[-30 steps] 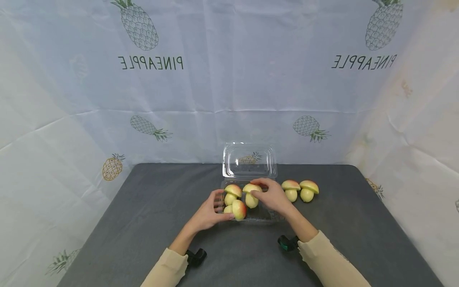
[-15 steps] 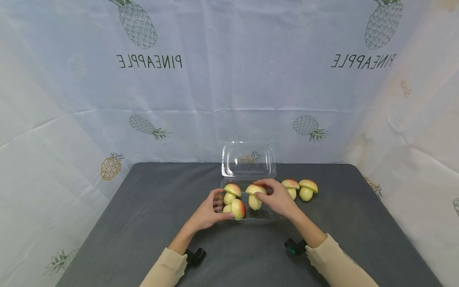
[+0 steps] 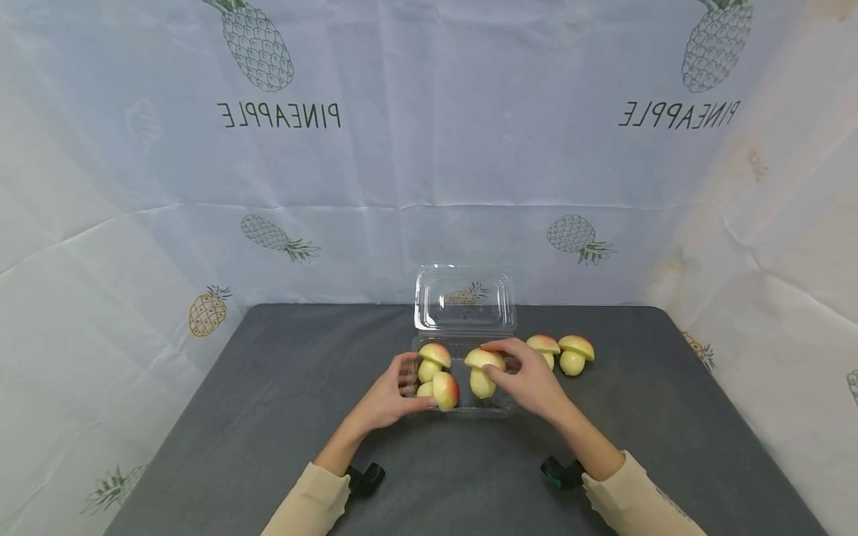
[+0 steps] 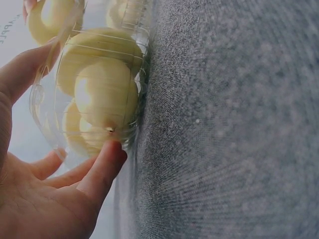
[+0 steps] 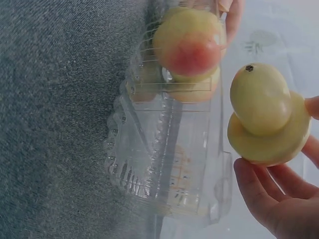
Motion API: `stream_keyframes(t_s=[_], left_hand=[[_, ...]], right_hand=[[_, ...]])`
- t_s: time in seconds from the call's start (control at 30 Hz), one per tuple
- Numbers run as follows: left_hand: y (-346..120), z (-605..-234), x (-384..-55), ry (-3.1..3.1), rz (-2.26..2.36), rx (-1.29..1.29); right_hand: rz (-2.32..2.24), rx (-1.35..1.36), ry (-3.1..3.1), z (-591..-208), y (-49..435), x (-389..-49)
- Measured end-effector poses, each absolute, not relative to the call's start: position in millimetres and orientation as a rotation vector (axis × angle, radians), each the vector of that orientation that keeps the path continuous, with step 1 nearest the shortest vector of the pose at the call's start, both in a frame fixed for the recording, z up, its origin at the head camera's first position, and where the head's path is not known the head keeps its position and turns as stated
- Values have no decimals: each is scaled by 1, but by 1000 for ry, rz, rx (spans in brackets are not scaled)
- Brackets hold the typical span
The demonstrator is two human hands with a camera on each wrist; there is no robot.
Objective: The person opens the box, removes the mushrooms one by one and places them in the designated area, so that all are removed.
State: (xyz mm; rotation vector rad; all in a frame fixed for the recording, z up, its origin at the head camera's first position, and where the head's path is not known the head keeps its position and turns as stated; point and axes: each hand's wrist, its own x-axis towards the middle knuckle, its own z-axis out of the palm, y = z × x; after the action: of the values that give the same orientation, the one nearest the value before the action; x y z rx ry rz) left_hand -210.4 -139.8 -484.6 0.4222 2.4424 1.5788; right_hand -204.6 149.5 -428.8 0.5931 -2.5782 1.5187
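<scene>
A clear plastic clamshell box [image 3: 462, 331] lies open at the middle of the table, its lid raised at the back. My left hand [image 3: 385, 402] holds the box at its left end, the thumb by the front rim and the fingers along the side. Inside at the left are two yellow-green toy mushrooms with reddish caps: a rear mushroom [image 3: 432, 356] and a front mushroom [image 3: 447, 391]. My right hand [image 3: 529, 380] pinches another toy mushroom [image 3: 481, 381] by its cap, above the box's right half. In the right wrist view that mushroom [image 5: 264, 109] is outside the box wall.
Two more toy mushrooms, a partly covered one [image 3: 544, 345] and a fully visible one [image 3: 575, 356], stand right of the box on the dark grey table [image 3: 302, 372]. A pale cloth with pineapple prints [image 3: 429, 164] hangs behind and at both sides.
My right hand has moved the mushroom a little to the right and toward me, away from the two at the left. My left hand has stayed at the box.
</scene>
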Motion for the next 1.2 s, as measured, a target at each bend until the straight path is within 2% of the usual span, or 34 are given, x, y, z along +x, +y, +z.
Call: stream_keyframes(t_s=[1.2], left_hand=[[-136, -479, -208, 2398, 1626, 376]], right_hand=[[1439, 538, -2483, -425, 203, -185]])
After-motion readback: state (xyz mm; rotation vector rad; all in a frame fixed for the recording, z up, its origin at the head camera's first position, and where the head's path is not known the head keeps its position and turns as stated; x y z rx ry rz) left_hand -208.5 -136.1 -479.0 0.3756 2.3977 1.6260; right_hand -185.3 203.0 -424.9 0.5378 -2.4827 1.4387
